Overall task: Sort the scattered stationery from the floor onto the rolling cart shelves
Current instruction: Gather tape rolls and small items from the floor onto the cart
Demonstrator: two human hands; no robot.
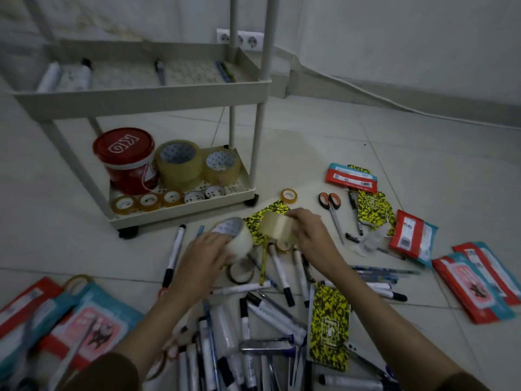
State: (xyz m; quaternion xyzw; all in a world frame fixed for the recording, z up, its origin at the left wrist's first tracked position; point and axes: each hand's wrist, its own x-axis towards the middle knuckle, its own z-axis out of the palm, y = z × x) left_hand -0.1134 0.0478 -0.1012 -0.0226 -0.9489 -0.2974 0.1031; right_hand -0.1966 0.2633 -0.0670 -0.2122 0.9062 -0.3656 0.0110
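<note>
My left hand (207, 251) grips a clear tape roll (235, 235) just above the floor. Next to it, my right hand (308, 230) holds a second, tan tape roll (277, 227). Both hover over a pile of markers and pens (279, 266). The cream rolling cart (174, 206) stands at upper left. Its bottom shelf carries a red bucket (127, 159), two large tape rolls (180, 162) and several small ones (149, 201). The shelf above (141, 93) holds a few pens and tubes.
Scissors (331, 207), a small tape roll (288, 196), yellow-black notebooks (329, 320) and red-teal packets (476, 286) lie across the floor on the right. More packets (70, 320) lie at lower left. A wall socket (239, 39) and a cable run along the wall.
</note>
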